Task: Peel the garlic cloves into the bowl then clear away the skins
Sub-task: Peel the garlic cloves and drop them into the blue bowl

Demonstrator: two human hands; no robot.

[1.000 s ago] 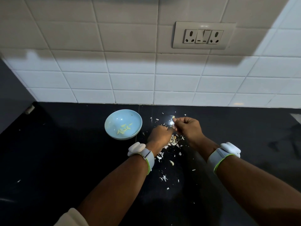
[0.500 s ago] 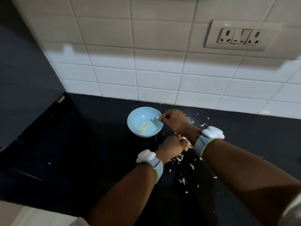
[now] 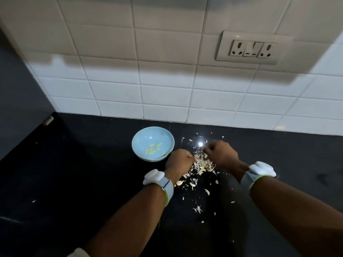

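On the black table (image 3: 78, 179) in front of me, just right of the pale blue bowl (image 3: 153, 143), my two hands work over the heap of garlic skins (image 3: 202, 164). My left hand (image 3: 179, 160) is curled into a fist at the heap's left edge; whether it holds a clove I cannot tell. My right hand (image 3: 220, 154) has its fingers bent down at the heap's far side, seemingly pinching something small, too blurred to name. Several peeled cloves (image 3: 153, 148) already lie in the bowl. I judge I am between cloves, picking out the next one; peeling comes next, needing a firm pinch and both hands close together, with skins left for later.
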